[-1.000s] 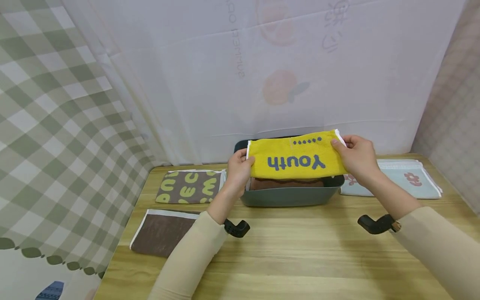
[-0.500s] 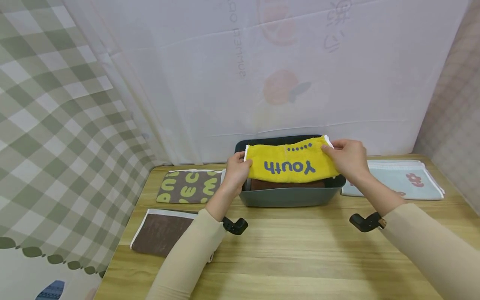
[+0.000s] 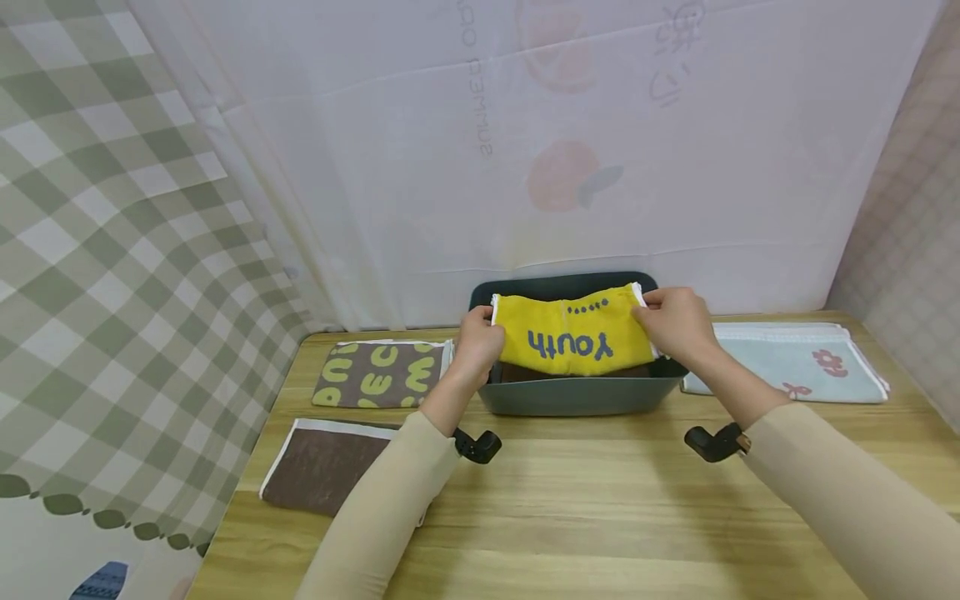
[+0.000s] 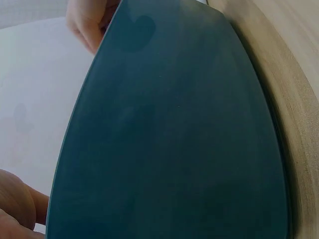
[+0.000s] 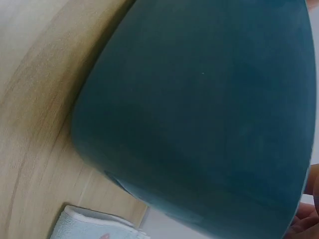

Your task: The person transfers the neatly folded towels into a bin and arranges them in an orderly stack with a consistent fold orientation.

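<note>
A folded yellow towel [image 3: 555,321] with dark "Youth" lettering and white edges spans the mouth of a dark green bin [image 3: 577,397]. My left hand [image 3: 480,342] pinches its left end between thumb and fingers, while the right hand [image 3: 681,325] pinches the right end. The towel sags in the middle, its front edge close behind the bin's front rim. Beneath it, some brown cloth [image 3: 517,373] shows inside the bin. Both wrist views are mostly filled by the bin's outer wall [image 4: 169,124], with only parts of the hands at the edges.
Left of the bin lies a folded brown towel with green letters [image 3: 382,375]; a plain brown one [image 3: 326,467] is nearer, partly behind the left sleeve. A light blue flowered towel [image 3: 798,358] lies to the right. A white curtain [image 3: 390,208] hangs behind the wooden table [image 3: 585,500].
The yellow towel has come down toward the bin, more of whose back rim shows now. My right hand has moved left and down, bringing the towel's ends closer together; the left has barely moved.
</note>
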Tool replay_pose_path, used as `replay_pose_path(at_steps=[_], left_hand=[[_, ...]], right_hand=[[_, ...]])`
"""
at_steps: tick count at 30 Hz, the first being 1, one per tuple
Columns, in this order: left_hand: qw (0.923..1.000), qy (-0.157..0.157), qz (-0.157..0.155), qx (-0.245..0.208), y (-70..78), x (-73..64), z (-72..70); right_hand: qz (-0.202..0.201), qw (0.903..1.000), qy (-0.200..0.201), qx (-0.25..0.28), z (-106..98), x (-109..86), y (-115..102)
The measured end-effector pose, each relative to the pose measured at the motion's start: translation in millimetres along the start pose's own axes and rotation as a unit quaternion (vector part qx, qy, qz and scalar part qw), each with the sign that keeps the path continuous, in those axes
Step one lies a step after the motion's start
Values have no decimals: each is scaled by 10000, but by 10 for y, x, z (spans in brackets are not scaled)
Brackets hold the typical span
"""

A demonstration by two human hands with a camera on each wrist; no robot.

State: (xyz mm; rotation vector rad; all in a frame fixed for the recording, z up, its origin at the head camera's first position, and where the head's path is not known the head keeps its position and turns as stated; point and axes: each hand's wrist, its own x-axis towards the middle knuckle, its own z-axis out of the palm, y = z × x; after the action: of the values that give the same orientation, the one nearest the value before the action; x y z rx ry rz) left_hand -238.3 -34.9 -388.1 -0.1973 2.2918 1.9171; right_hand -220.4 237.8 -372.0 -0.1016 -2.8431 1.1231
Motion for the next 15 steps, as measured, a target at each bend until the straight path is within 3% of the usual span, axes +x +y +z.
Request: replay_pose_path(at_steps=[9,15], left_hand=[[9982,-317,-219,452,-28,18,11],[9951,-488,-375,777,-32,44,24]], right_hand=[[-270,9978,-271,-549,92,69,-44],[-322,9972,-302,-600,131,78,-62]])
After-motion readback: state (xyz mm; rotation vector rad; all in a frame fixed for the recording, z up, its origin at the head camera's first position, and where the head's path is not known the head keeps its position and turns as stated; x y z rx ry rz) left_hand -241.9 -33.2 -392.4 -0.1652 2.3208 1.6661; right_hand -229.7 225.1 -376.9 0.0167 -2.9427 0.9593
